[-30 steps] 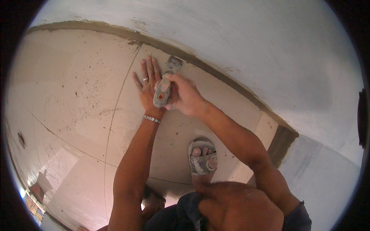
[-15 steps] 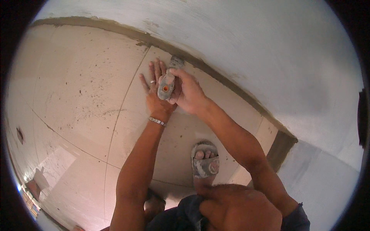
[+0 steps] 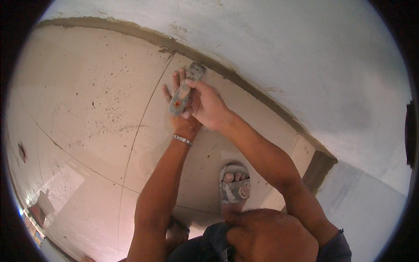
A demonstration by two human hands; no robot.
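While left hand [image 3: 182, 121] has fingers spread over tile [image 3: 198, 172], right hand [image 3: 212, 109] wraps grip round grimy tool [image 3: 182, 94].

Ref: grey-smeared sandal [image 3: 230, 191]. Pale wall [image 3: 314, 65] ahead and right of it. Brown patch [image 3: 320, 171] right of it, pale grey surface [image 3: 362, 192] further right. Small dark scrap [image 3: 22, 152] well left of it; reddish-brown piece [image 3: 37, 214] also well left, slightly behind.
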